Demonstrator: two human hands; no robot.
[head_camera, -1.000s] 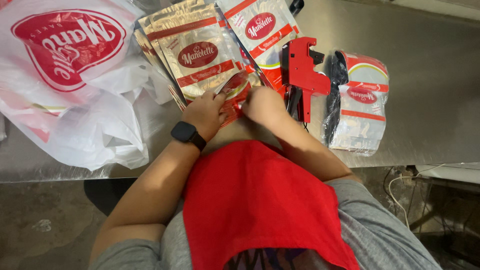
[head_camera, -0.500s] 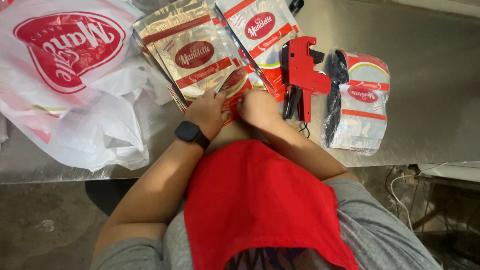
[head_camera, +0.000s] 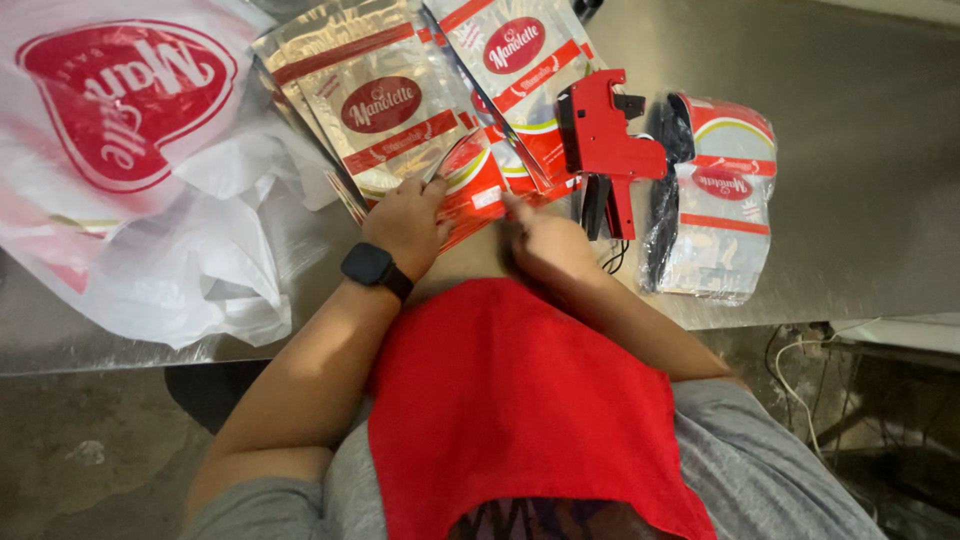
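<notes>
While both hands work at the near edge of the steel table (head_camera: 860, 200), a fanned stack of foil pouches lies under them.

Resting on the stack of pouches (head_camera: 400, 110), the left hand (head_camera: 408, 222), with a black watch (head_camera: 372, 268) on its wrist, is curled, and its fingertips pinch the raised edge of the red-and-white pouch (head_camera: 475, 185) lying nearest the person. Just beside it, the right hand (head_camera: 545, 245) lies loosely closed on the same pouch with the forefinger stretched out and pressing on it; it grips nothing that can be seen. Touching the pouches on their right side lies a red label gun (head_camera: 600, 135), and beyond that a clear-wrapped bundle of pouches (head_camera: 720, 200). Toward the table's left edge spreads a crumpled white plastic bag (head_camera: 150, 190) with a red oval print.
</notes>
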